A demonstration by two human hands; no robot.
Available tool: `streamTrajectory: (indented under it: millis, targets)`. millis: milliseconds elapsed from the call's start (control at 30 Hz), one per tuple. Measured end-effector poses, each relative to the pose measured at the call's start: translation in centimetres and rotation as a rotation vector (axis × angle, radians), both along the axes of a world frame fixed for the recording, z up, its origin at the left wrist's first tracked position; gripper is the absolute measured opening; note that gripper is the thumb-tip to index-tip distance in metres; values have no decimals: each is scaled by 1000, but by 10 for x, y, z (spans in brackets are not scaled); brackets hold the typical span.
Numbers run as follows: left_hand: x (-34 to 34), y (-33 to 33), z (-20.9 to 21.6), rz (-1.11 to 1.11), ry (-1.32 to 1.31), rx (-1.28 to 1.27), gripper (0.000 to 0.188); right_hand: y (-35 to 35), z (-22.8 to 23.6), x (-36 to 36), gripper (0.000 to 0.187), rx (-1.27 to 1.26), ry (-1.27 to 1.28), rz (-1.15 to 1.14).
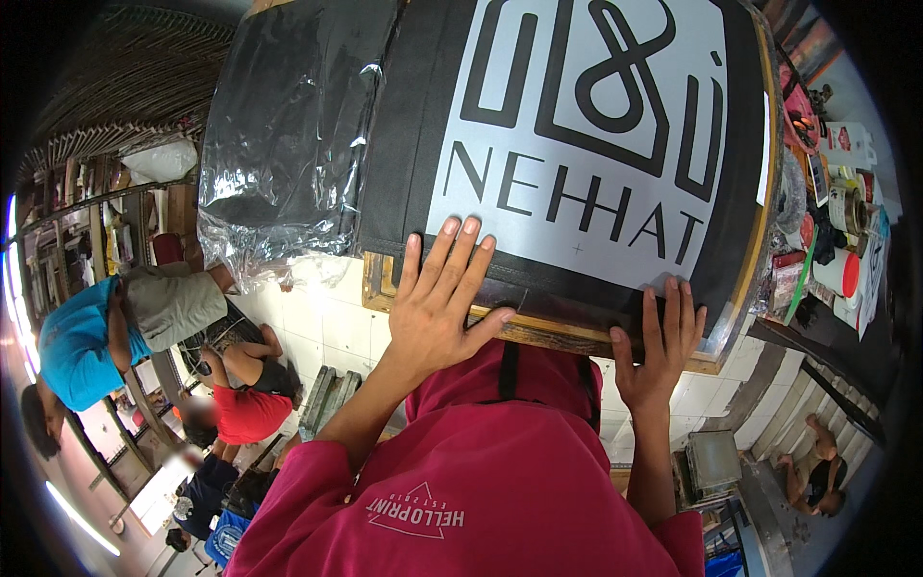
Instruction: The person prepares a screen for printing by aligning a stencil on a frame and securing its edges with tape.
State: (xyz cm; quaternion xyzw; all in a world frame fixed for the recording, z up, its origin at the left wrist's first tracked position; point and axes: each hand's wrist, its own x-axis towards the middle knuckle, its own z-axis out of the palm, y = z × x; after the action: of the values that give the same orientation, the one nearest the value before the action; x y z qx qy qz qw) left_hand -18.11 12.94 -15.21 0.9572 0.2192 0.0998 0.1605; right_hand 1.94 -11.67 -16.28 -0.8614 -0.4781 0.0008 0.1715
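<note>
From here I see the left hand [435, 306] and right hand [659, 341] lying unclenched, grasping nothing, fingertips at the near corners of the grey panel [548, 242] on the wood-edged desk [577, 339], where light, even pressure would probably hold it smooth and square.

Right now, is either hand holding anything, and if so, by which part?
Nothing appears to be held: the left hand and right hand rest open along the near edge of the black-and-grey panel.
</note>
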Motion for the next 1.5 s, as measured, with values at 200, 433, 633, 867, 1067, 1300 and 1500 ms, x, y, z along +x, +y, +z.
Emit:
streamTrajectory:
  millis: [200,433,633,867,1067,1300,1500]
  targets:
    - [0,0,-2,0,-6,9,80,1,2,1,60,-7,5,-2]
    - [0,0,0,2,5,-3,80,1,2,1,60,-2,2,4]
    - [-2,-2,1,-5,4,-11,80,0,3,-1,60,11,14,7]
    - [-1,-2,1,-9,-67,6,79,1,4,-2,58,61,23,-2]
    - [0,-3,8,-8,-85,35,75,7,9,-1,52,97,18,-34]
    - [-1,-5,8,-19,-115,53,71,12,19,-1,40,147,37,-72]
    - [1,-4,7,-16,-124,98,58,15,24,0,28,162,32,-110]
